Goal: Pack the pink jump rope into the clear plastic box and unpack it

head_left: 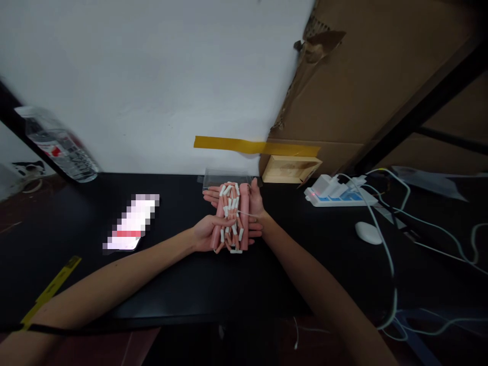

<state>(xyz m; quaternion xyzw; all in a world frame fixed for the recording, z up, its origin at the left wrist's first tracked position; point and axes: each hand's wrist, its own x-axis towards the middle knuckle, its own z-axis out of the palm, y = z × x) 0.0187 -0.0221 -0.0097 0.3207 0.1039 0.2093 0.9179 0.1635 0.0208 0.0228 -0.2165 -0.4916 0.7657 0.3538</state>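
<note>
A folded beaded jump rope [231,206], with pink and white bead segments and two pink handles [245,216], lies bundled across both my palms above the desk. My left hand [206,233] holds its near part, thumb pressed over the beads and fingers passing beneath to the right. Under the far part is my right hand [258,201]; its thumb points up beside the right handle, and its fingertips show past the left side. A thin pale strand crosses the right handle. Behind the hands stands a clear plastic box [217,175], partly hidden by them.
On the black desk [171,290] lie a phone [133,221] to the left and a white mouse [368,233] to the right. A power strip [339,195] with trailing cables, a small yellowish box [292,169] and a water bottle [61,147] stand toward the back.
</note>
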